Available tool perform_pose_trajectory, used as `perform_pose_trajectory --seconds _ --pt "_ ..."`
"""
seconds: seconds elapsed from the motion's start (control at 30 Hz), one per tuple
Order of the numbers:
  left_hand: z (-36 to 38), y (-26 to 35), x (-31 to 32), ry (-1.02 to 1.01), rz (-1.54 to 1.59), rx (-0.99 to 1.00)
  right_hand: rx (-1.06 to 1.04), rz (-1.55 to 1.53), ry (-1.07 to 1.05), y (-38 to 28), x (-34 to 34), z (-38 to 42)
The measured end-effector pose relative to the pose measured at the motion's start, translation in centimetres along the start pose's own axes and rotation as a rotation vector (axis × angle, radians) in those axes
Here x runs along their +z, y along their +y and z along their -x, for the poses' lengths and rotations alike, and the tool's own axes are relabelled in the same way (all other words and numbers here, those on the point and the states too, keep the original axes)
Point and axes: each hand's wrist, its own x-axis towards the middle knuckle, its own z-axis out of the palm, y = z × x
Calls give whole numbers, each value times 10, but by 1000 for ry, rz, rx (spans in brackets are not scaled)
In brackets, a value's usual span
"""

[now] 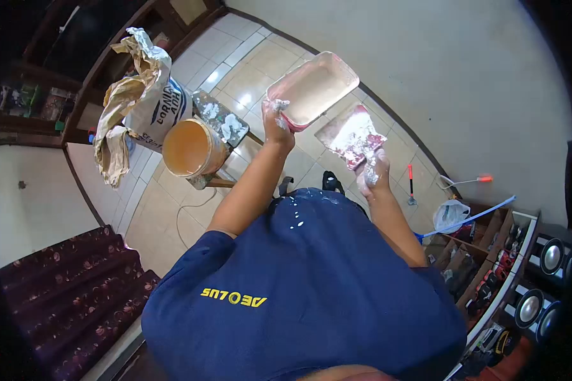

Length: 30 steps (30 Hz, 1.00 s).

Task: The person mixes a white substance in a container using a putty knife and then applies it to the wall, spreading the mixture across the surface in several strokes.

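My left hand (278, 122), smeared with white, grips the near left corner of a rectangular plastic tub (346, 65) with pale residue on its walls. In my right hand (374, 173) is a wide scraper (346, 135), its blade and handle coated with white paste. The scraper points up and left, just below the tub and apart from it. To the left, a round bucket (189, 149) with an orange-tan inside stands close to an open paper sack (162, 111) with printed lettering.
A paint-spattered bench (225, 120) stands beside the sack and bucket. On the tiled floor at right lie a red-handled tool (411, 184) and a paint roller (467, 181). A shelf (489, 286) with a plastic bag (451, 214) and speakers (529, 308) are at lower right. A plain wall (464, 82) rises ahead.
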Motion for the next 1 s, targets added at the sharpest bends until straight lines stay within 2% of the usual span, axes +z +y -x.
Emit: perform_pose_trajectory --seconds 0.03,0.1,0.23,0.27,0.4,0.5,0.6,0.67,0.77,0.8,0.83,0.9,0.97,1.0 --pt "1 1 4 -13 -38 42 -1 -5 0 1 1 0" --pt "2 0 3 -36 -26 46 -21 -170 -160 0 4 -1" --pt "2 -5 -3 -124 -49 65 -10 -180 -247 0 2 -7" --pt "1 -6 -6 -164 -105 81 11 -117 -120 1 3 -7" --pt "1 -5 -9 -126 -57 93 -34 -175 -205 4 -5 -7" --pt "7 -1 -4 -122 -139 131 43 -149 -132 4 -5 -7" --pt "3 -16 -22 -46 -124 148 38 -159 -169 -1 3 -5" --pt "1 -21 -30 39 -91 55 39 -119 -191 -6 4 -5" --pt "-7 -27 -37 -29 -123 156 37 -114 -217 -17 9 2" --pt "-3 -21 -30 -73 9 125 37 -134 -211 -19 8 2" --pt "1 -17 -25 -74 9 125 36 -134 -210 -21 9 1" --pt "10 -12 -19 -43 -50 118 -58 -29 -139 -24 11 -4" --pt "16 -11 -18 -21 -38 107 -68 -32 -139 -46 22 -7" --pt "19 -11 -21 -6 -64 86 -240 287 -84 -54 22 -12"
